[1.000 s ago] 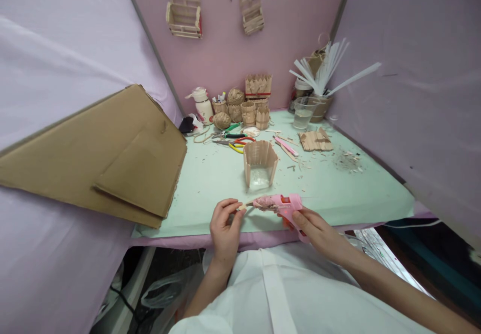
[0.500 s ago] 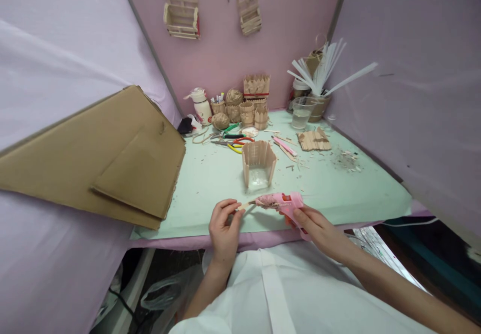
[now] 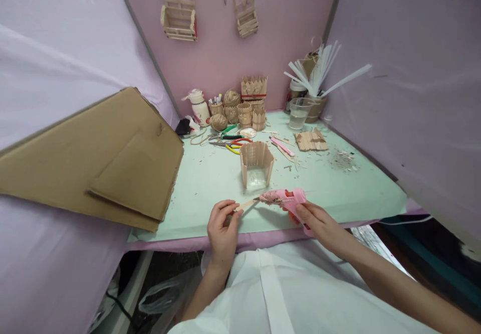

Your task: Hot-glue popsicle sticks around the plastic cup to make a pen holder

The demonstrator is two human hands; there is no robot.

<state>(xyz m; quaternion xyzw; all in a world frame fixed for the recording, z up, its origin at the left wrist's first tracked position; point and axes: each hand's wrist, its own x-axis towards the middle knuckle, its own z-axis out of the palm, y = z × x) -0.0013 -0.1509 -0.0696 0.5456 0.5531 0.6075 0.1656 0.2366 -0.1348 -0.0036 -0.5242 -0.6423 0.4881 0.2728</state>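
The left hand (image 3: 222, 228) is above the front edge of the desk (image 3: 199, 198), and its thumb and fingers are brought close together, holding a small flat wooden stick (image 3: 246, 205) by one end. The stick points to the right and a little upward. The right hand (image 3: 319, 223) has its fingers closed around the handle of a pink glue gun (image 3: 287, 198), whose front part is dirty with brown bits. The gun is turned to the left, and its nozzle is at the free end of the stick; whether the two really touch, I cannot tell.

Just behind the stick and the gun, a clear box (image 3: 257, 178) stands upright on the desk. Wooden sticks stand along its back and its sides, while its front is transparent. Behind this box lie pliers (image 3: 235, 149) with red and yellow handles, and to the right of them a pink cutter (image 3: 283, 146). Farther to the right there is a flat panel (image 3: 311, 142) made of sticks, near a heap of small scraps (image 3: 343, 161). On the left side, a big piece of cardboard (image 3: 139, 173) leans over the edge of the desk.
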